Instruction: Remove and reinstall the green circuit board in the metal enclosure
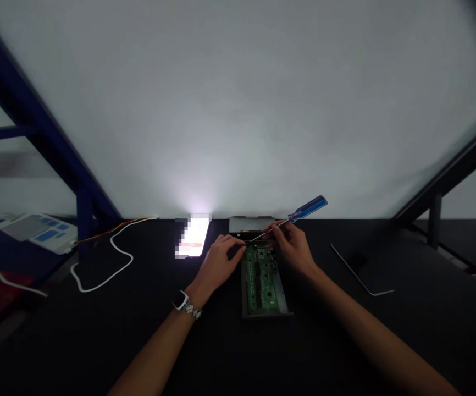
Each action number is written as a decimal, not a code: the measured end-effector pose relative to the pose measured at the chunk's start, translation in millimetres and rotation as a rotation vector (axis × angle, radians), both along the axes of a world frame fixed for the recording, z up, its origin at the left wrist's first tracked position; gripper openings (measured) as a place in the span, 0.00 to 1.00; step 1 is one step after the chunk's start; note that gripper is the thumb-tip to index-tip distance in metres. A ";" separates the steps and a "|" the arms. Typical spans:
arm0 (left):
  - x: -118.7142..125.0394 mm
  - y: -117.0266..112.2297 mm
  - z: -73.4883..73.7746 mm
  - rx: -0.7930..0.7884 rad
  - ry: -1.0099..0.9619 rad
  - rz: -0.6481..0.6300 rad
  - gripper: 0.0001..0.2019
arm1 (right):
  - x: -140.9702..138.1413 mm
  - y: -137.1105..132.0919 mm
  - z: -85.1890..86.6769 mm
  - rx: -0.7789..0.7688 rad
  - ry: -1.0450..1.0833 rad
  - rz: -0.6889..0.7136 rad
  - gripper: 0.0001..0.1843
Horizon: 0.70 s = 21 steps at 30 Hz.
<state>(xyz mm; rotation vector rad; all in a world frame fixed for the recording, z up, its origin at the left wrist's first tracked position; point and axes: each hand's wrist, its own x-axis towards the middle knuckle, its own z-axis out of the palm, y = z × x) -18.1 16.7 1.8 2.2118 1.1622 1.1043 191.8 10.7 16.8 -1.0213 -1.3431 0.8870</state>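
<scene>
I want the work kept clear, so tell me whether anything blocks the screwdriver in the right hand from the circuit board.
Nothing visible blocks the screwdriver in the right hand: its shaft slants down to the far end of the circuit board. The left hand is close beside the tip.

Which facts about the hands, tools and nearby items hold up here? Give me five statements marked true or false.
1. The right hand holds a flat-lying screwdriver's opposite: a tilted screwdriver. True.
2. The screwdriver's handle is red. False: it is blue.
3. The left hand is at the far end of the green circuit board. True.
4. The smartwatch is worn on the right. False: it is on the left wrist.
5. The curving white cable lies left of the circuit board. True.
</scene>
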 end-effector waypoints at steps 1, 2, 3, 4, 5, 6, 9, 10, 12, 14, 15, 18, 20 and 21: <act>0.1 0.0 0.2 0.001 -0.002 -0.002 0.07 | 0.6 -0.7 -0.1 -0.002 0.019 -0.004 0.18; 0.2 0.0 0.1 0.001 -0.004 -0.004 0.07 | 1.3 -1.5 -0.5 -0.005 0.038 -0.008 0.18; 0.2 0.1 -0.2 -0.001 -0.005 -0.004 0.07 | 1.9 -2.6 -1.0 -0.011 0.054 -0.008 0.18; 0.2 0.2 -0.8 -0.005 -0.007 -0.003 0.07 | 2.6 -3.9 -1.8 -0.018 0.068 -0.007 0.19; 0.2 0.3 -1.5 -0.009 -0.007 -0.002 0.07 | 3.4 -5.4 -2.6 -0.026 0.080 -0.006 0.19; 0.1 0.3 -2.4 -0.014 -0.008 0.002 0.07 | 4.2 -7.1 -3.5 -0.036 0.093 -0.005 0.19; -0.4 0.1 -4.8 -0.027 -0.016 0.013 0.08 | 6.7 -11.9 -5.9 -0.060 0.144 0.000 0.19; -0.7 -0.1 -5.2 -0.031 -0.019 0.013 0.08 | 7.4 -13.0 -6.5 -0.065 0.167 0.004 0.18; -1.0 -0.6 -5.1 -0.040 -0.025 -0.007 0.10 | 8.3 -14.1 -7.1 -0.072 0.207 0.016 0.18; -1.1 -1.0 -4.2 -0.048 -0.029 -0.038 0.10 | 8.5 -13.8 -7.2 -0.080 0.236 0.027 0.17; -1.0 -1.0 -3.7 -0.052 -0.031 -0.053 0.09 | 8.4 -13.4 -7.3 -0.085 0.243 0.030 0.17; -0.9 -0.4 -3.5 -0.068 -0.038 -0.072 0.07 | 8.3 -12.4 -7.6 -0.105 0.253 0.026 0.18; -0.7 0.3 -4.9 -0.081 -0.043 -0.073 0.07 | 8.5 -12.3 -8.3 -0.114 0.262 0.025 0.18; -0.6 0.6 -5.8 -0.086 -0.045 -0.070 0.07 | 8.7 -12.3 -8.6 -0.116 0.268 0.025 0.18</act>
